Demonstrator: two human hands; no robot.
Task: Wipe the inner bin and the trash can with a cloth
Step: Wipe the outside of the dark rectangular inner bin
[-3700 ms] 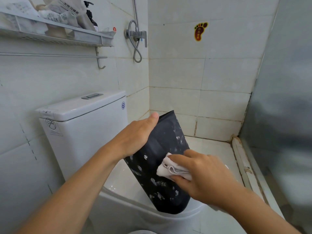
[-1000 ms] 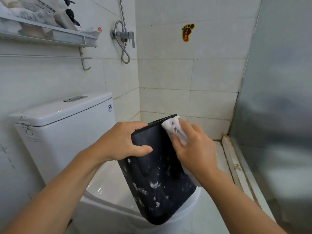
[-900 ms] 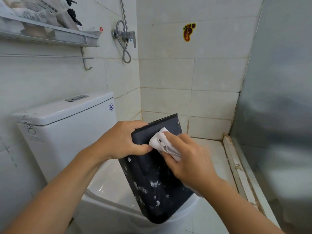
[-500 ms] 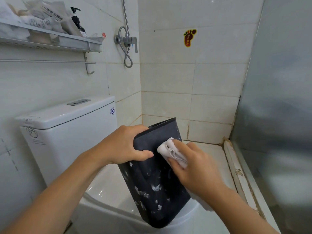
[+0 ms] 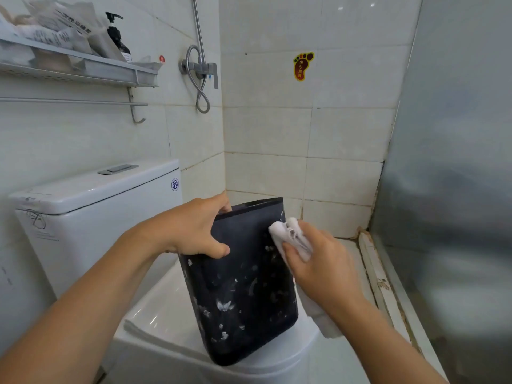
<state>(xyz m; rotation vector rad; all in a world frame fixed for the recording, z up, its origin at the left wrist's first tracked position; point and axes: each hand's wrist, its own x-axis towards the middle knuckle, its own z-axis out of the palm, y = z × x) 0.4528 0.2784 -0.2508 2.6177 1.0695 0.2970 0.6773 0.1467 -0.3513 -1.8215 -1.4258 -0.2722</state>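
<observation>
Two hands: left (image 5: 191, 231), right (image 5: 318, 261). One black bin (image 5: 243, 286). One white cloth (image 5: 291, 236). One toilet (image 5: 91, 214). One shelf (image 5: 110, 70). One pump bottle (image 5: 117, 37). One foot sticker (image 5: 302, 65). One shower valve (image 5: 202, 69).

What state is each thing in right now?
Black plastic inner bin: tilted on closed toilet lid, white flecks on wall.
White folded cloth: pressed against bin's upper right edge.
Left hand: grips bin rim.
Right hand: holds cloth.
</observation>
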